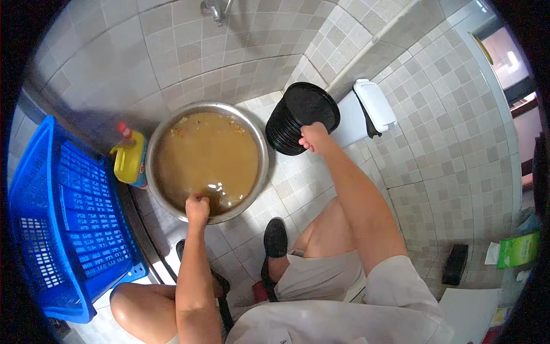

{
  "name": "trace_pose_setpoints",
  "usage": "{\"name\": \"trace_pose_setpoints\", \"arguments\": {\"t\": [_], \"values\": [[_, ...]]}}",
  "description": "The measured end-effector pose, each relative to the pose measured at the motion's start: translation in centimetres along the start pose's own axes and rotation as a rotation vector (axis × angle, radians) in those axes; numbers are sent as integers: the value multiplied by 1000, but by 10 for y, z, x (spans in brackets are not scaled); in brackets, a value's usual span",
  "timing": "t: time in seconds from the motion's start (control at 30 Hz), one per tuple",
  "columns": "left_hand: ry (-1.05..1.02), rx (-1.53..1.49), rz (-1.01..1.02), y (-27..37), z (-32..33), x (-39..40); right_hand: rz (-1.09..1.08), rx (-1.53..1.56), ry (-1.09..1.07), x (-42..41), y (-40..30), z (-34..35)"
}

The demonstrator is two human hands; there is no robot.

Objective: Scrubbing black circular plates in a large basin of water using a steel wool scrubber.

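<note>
A wide metal basin [263,167] of cloudy brown water [206,150] stands on the tiled floor before me. Yellowish scraps and foam float along its far edge. My left hand [197,209] is at the basin's near rim, fingers curled down at the water; whether they hold anything is hidden. To the right of the basin rises a tall stack of round black dishes [279,124]. My right hand [315,137] is closed on the near edge of the top black dish [311,103], which lies on the stack.
A blue plastic basket [92,206] stands at the left. Between it and the basin is a yellow jug [129,159] with a red-topped bottle [124,129]. A white lidded bin [374,105] stands behind the stack. A tap [213,12] juts from the tiled wall.
</note>
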State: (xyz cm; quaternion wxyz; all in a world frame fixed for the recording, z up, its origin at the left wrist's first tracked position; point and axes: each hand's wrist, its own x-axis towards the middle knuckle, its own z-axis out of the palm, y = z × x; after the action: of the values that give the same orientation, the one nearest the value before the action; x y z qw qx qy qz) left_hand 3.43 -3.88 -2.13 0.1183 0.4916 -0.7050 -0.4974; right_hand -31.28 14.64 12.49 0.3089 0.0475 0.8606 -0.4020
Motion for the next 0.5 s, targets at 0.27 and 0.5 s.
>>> {"name": "trace_pose_setpoints", "arguments": {"t": [0.27, 0.5], "values": [[193, 92, 41, 14, 14, 49, -819, -1009, -507, -62, 8, 107], [96, 202, -69, -23, 17, 92, -712, -940, -433, -56, 43, 229]]}}
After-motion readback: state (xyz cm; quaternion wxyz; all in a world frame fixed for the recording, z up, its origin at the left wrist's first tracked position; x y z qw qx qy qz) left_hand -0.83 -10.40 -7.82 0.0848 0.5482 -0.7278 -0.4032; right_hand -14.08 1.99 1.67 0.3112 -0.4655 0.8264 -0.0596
